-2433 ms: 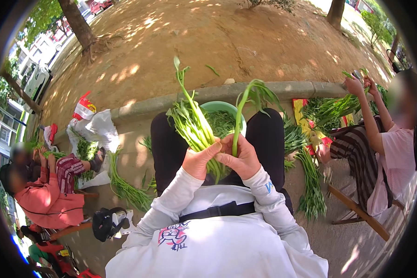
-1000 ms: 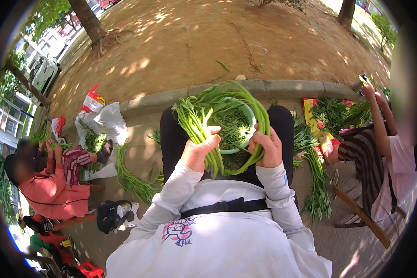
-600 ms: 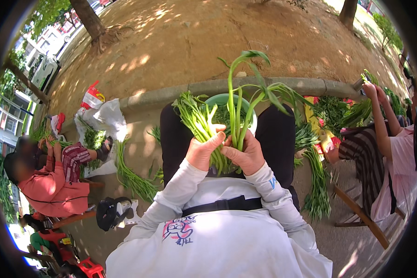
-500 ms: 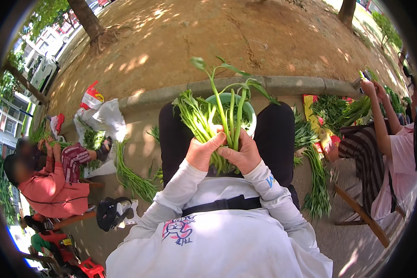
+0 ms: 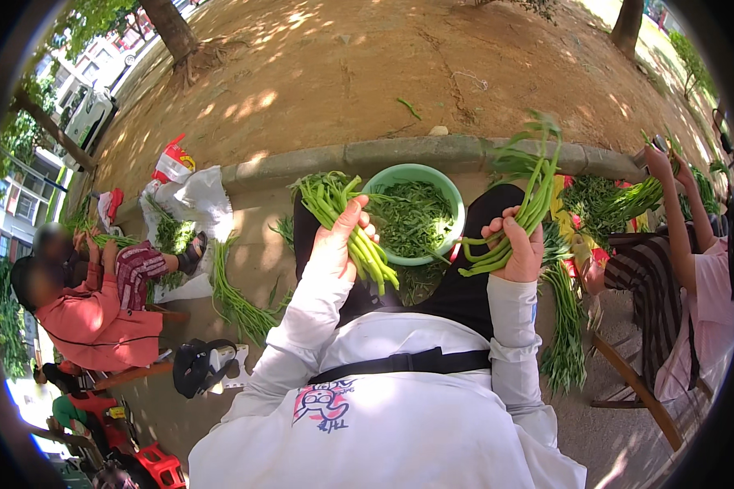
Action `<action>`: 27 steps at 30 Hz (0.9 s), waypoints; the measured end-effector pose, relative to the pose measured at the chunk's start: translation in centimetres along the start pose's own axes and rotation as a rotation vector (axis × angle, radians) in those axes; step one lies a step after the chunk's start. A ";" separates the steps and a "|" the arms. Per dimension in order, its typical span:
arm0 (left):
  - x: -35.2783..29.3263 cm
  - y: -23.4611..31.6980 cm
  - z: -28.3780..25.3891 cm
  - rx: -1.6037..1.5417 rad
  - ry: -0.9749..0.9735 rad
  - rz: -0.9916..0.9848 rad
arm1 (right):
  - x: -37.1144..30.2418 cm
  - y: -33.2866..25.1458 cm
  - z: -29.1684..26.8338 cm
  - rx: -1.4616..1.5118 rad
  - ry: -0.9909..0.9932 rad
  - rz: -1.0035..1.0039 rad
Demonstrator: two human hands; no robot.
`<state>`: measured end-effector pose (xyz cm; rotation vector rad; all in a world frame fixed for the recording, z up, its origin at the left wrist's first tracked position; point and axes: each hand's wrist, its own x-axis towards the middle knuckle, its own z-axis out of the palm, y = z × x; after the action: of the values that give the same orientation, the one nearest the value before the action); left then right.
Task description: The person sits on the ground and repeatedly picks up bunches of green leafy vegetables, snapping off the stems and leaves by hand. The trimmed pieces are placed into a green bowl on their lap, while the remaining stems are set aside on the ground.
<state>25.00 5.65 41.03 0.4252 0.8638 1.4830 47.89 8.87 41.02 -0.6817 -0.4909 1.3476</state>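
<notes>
A thick bunch of green leafy-vegetable stems [image 5: 332, 202], looking like water spinach, is wrapped in my left hand [image 5: 339, 240] above my left thigh. Over my right thigh, my right hand [image 5: 517, 247] grips a smaller bundle of the same stems [image 5: 538, 191], leafy tips pointing up and away from me. Some curved stem ends stick out on the inner side of that hand. Between my knees, beyond both hands, stands a light green basin [image 5: 457, 213] filled with loose leaves [image 5: 416, 213].
Piles of greens lie on the ground at left [image 5: 238, 297] and right [image 5: 564, 334]. A low stone kerb [image 5: 416, 152] runs past the basin. One person [image 5: 98, 326] sits at left beside a white sack [image 5: 205, 204]; another person [image 5: 701, 277] at right handles greens.
My hands, together over the basin before, have moved apart, each with its own stems. The basin's leaves now show fully. A small green piece has appeared on the soil beyond the kerb.
</notes>
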 end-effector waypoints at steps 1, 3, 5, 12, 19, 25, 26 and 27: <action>-0.4 -0.1 0.6 -0.057 0.017 -0.015 | -0.2 0.0 -0.1 -0.009 -0.090 0.018; -0.3 -0.9 0.4 -0.097 -0.050 -0.035 | -0.5 0.7 -0.4 -0.019 -0.234 0.105; -0.2 -1.6 0.0 0.011 -0.053 -0.039 | -1.7 1.9 0.4 -0.013 -0.359 0.310; -1.3 -2.8 2.5 0.141 -0.072 -0.043 | -3.2 4.7 1.5 -0.490 -0.580 0.199; -0.4 -1.9 0.3 0.260 -0.103 -0.083 | -0.7 2.4 -0.4 -0.410 -0.360 0.265; 0.2 -1.0 -0.3 0.144 0.029 -0.017 | 1.5 -1.0 -2.2 -0.103 -0.113 0.026; 0.1 -1.2 -0.3 0.136 0.008 -0.017 | 1.5 -0.3 -2.6 -0.098 -0.173 0.036; 0.1 -1.4 0.1 0.158 0.002 -0.043 | 1.3 0.1 -2.4 -0.091 -0.245 0.092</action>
<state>26.01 5.63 40.05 0.5187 0.9905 1.3807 49.65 9.73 39.16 -0.6225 -0.7286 1.5119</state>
